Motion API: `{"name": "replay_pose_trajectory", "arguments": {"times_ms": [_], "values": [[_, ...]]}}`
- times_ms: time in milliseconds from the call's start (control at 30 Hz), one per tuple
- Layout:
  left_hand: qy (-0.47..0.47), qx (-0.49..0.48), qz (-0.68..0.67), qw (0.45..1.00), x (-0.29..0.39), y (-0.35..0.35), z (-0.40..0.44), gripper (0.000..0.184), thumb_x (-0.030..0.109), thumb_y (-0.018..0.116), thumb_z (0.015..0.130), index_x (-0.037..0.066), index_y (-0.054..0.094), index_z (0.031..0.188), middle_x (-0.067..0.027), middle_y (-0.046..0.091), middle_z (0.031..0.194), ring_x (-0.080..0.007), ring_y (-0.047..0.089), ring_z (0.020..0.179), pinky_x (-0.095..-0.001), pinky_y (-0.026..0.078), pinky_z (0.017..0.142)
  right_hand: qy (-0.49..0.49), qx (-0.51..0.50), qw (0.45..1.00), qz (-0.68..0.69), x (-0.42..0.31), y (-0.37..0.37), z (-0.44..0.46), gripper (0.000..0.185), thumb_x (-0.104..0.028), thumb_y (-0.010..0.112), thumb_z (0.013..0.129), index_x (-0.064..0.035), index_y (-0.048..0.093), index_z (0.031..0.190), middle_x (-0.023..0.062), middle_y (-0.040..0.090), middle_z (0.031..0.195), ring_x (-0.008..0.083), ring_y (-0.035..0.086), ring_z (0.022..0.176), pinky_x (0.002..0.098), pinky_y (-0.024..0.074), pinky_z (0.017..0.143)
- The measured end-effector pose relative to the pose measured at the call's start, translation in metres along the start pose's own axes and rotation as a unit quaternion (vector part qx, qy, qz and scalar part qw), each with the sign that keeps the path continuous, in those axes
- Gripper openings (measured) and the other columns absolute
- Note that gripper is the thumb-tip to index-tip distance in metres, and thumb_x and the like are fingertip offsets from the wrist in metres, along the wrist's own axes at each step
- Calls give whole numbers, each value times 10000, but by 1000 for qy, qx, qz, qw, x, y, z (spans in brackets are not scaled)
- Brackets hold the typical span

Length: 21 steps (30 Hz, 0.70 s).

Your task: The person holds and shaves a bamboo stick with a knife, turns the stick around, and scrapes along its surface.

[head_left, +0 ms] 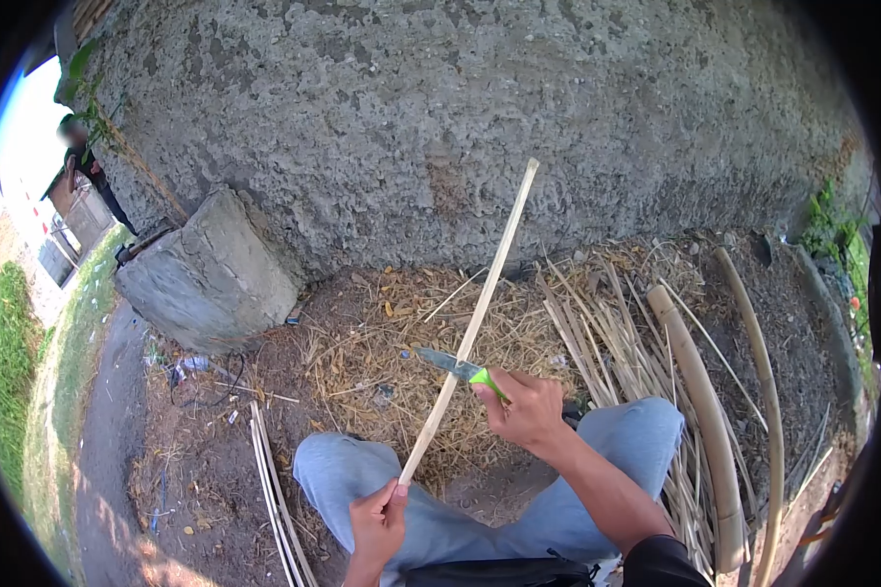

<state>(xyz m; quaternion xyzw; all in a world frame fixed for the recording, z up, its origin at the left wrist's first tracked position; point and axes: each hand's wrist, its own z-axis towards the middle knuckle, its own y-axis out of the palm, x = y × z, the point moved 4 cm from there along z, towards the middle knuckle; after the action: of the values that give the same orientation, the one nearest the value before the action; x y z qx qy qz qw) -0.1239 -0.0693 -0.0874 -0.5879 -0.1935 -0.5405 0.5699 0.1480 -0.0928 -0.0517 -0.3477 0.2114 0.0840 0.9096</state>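
My left hand [378, 519] pinches the lower end of a long pale bamboo strip [495, 268], which slants up and away to the right toward the wall. In my right hand [525, 409] is a knife [440, 360] with a bright green handle, its fingers wrapped round the grip. The knife's grey blade points left and crosses the strip around its middle, seemingly against it. Both hands are above my bent knees in blue jeans [347, 479].
Several split bamboo strips [612, 338] and a thick bamboo pole [700, 421] lie at my right. More strips [272, 489] lie at my left. Shavings [362, 362] cover the ground before a rough wall [362, 127]. A concrete block [210, 274] stands left; a person [93, 171] is beyond.
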Motion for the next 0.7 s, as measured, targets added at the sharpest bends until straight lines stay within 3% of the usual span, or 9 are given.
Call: {"name": "replay_pose_trajectory", "arguments": {"times_ms": [33,100,200,300,400,533,600,700], "values": [[2,-2,0,1000,1,-3,-3,224,157,609,991,-34,726,993,-17,566,554,-40,486,476,-232,373,453,1,2,1000,-1,1,1,0,227,-294,703,884,-85,718,970,80,666,636,245,618,439,383,430,363],[-92,-48,22,994,-4,-9,-13,202,144,653,964,-19,706,1070,-54,618,722,-94,538,634,-279,433,560,5,2,1000,14,3,2,2,230,-295,700,887,-83,716,973,83,669,639,246,617,439,388,431,359],[-133,-11,18,991,-9,-16,-32,224,172,656,930,28,720,1089,-106,553,615,-143,527,549,-319,448,549,-8,6,1000,12,2,1,2,228,-297,700,888,-78,713,951,80,664,630,250,616,441,383,423,355],[-68,9,35,997,-18,-22,-48,238,138,628,951,12,702,1139,-93,527,606,-135,494,535,-298,425,528,43,-13,998,31,12,1,5,216,-293,699,890,-79,711,920,74,661,622,252,615,444,375,414,356],[-27,22,72,997,-14,-32,-59,224,131,621,952,6,703,1118,-94,497,596,-129,472,530,-302,418,519,11,22,999,27,7,-2,7,202,-289,695,894,-89,715,910,75,650,599,249,612,442,367,407,361],[-71,-31,105,991,-6,-48,-72,216,135,617,953,3,704,1100,-113,488,593,-140,482,525,-320,426,518,32,43,998,30,28,-7,14,199,-283,690,898,-87,723,901,81,631,570,258,601,435,389,413,386],[-43,-15,126,991,-14,-55,-90,201,137,616,951,8,707,1075,-129,493,593,-161,502,517,-340,436,520,134,-7,991,-20,59,-12,25,220,-294,680,905,-80,725,874,89,611,549,277,592,439,413,418,417],[-60,-38,152,986,-15,-65,-101,192,132,608,954,4,704,1060,-140,543,631,-168,527,546,-348,448,535,112,8,994,-13,54,-14,23,220,-292,674,911,-85,732,867,103,592,538,295,573,439,423,411,440]]}}
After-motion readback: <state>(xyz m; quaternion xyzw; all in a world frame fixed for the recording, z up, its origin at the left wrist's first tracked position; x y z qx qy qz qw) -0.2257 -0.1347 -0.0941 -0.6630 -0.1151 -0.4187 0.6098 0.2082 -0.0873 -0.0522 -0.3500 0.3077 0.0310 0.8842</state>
